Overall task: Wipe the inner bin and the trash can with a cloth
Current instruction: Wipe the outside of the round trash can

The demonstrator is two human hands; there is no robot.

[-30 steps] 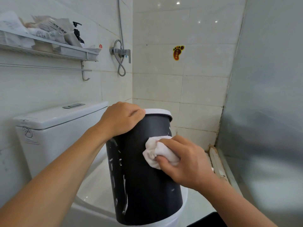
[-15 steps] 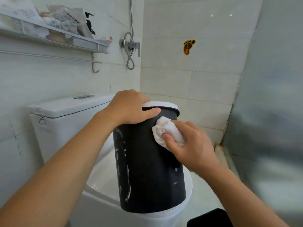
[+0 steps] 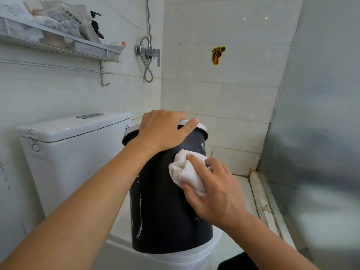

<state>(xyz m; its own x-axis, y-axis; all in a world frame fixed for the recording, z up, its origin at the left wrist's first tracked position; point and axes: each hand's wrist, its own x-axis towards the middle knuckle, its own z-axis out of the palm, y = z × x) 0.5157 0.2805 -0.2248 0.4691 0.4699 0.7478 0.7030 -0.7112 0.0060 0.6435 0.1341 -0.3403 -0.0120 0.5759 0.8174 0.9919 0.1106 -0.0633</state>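
Observation:
A dark grey trash can (image 3: pixel 165 215) with a white rim stands on the closed toilet lid, its side streaked with white marks. My left hand (image 3: pixel 163 131) grips the can's rim from above, thumb lying along the top edge. My right hand (image 3: pixel 212 191) holds a bunched white cloth (image 3: pixel 185 172) and presses it against the can's upper right side. The can's inside is hidden from view.
The white toilet tank (image 3: pixel 64 149) stands to the left. Above it a wall shelf (image 3: pixel 58 47) carries packets and a pump bottle (image 3: pixel 97 26). A shower valve with hose (image 3: pixel 149 53) hangs on the wall. A frosted glass partition (image 3: pixel 315 133) closes the right side.
My right hand with the cloth slid up the can's side, then a little down and right. My left hand keeps its grip on the rim. The view shifted slightly.

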